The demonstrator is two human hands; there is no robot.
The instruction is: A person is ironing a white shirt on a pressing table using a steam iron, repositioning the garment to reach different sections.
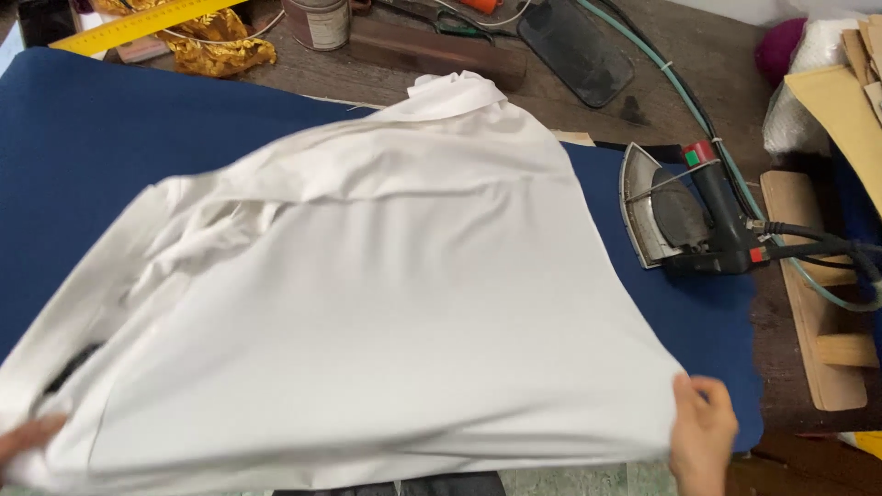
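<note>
Gripping a white garment [386, 321], both hands stretch it beside the iron [684, 216].

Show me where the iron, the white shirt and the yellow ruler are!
iron [675, 216]: head view, on its metal soleplate, tipped on its side.
white shirt [386, 321]: head view, middle of the spread cloth.
yellow ruler [138, 23]: head view, along its flat face, top left.

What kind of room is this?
Probably a tailor's or clothes-pressing workshop. A white cloth garment lies spread over a dark blue padded ironing surface, a heavy black-handled metal iron rests on its side nearby, and a long yellow ruler sits on the worn wooden bench.
</note>
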